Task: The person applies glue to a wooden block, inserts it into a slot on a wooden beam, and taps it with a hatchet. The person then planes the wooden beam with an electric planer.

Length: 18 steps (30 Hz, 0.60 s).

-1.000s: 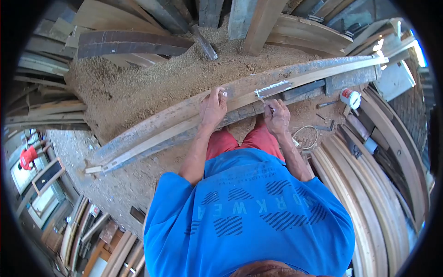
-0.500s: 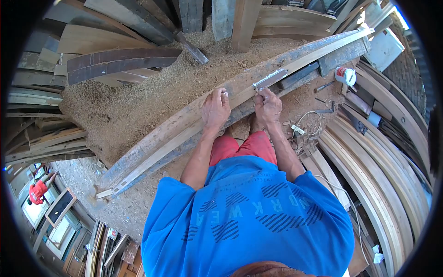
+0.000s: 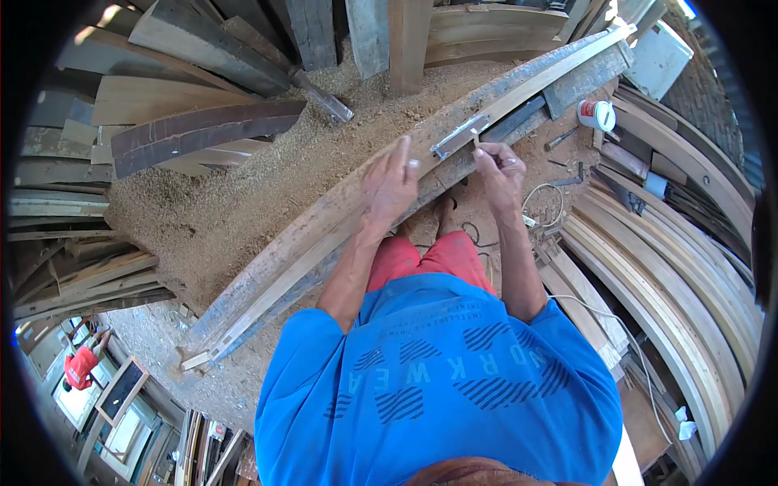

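Note:
My left hand [image 3: 391, 185] is held over the long wooden beam [image 3: 324, 212], its fingers stretched out and the thumb apart. A pale spot shows at the thumb tip; I cannot tell whether it is white paste. My right hand [image 3: 502, 172] is closed in a pinch on a small thin stick [image 3: 476, 140] with a whitish tip. Just left of that stick, a flat strip smeared with white paste [image 3: 459, 136] lies on the beam. A pale wooden strip [image 3: 535, 85] runs along the beam's length.
Sawdust [image 3: 235, 194] is heaped behind the beam. A white tub [image 3: 596, 115] stands at the right near a chisel-like tool [image 3: 561, 138]. Curved planks [image 3: 648, 300] are stacked at right, and a cable [image 3: 545, 194] loops on the floor. A person in red [image 3: 79, 368] is far left.
My left hand has gone from a curled grip to stretched fingers, shifting slightly right. The right hand has moved right, away from the paste-smeared strip, and the small stick now shows.

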Available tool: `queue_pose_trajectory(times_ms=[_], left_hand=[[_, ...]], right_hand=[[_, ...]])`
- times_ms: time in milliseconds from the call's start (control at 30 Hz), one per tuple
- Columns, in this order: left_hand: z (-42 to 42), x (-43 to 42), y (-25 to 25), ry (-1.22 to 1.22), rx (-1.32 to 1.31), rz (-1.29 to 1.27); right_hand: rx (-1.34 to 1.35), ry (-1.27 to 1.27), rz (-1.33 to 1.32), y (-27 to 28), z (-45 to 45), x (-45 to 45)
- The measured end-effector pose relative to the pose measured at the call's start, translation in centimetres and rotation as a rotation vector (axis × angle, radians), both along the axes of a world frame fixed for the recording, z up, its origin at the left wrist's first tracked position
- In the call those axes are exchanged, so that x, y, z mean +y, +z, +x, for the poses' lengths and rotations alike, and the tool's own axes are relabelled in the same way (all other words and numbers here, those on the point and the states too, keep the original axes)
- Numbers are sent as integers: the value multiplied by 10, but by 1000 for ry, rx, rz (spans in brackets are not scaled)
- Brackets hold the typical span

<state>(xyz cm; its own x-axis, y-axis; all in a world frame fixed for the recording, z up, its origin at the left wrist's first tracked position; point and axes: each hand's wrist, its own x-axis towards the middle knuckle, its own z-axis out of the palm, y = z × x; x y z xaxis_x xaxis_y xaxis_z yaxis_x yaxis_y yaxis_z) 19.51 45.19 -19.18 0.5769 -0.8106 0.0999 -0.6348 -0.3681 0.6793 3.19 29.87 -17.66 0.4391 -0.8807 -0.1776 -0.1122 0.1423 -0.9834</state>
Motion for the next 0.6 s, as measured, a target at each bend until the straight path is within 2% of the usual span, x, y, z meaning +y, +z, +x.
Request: queue_pose_trajectory(times_ms=[133,233,333,433,600], left_hand=[[-15,-17,-23,-262,-138,169],[-19,-18,-35,-304,-342,127],[-20,-24,-43,-379,-421,86],[-17,-24,-43,-449,-450,70],[-14,-20,-51,-421,-322,-15]], right_hand=[[-58,-38,39,1,-20,-5],[4,-55,49,11,-25,-2],[-7,-28,24,8,-26,0],[-18,-4,14,7,-26,2],[-8,0,-12,8,-28,0]])
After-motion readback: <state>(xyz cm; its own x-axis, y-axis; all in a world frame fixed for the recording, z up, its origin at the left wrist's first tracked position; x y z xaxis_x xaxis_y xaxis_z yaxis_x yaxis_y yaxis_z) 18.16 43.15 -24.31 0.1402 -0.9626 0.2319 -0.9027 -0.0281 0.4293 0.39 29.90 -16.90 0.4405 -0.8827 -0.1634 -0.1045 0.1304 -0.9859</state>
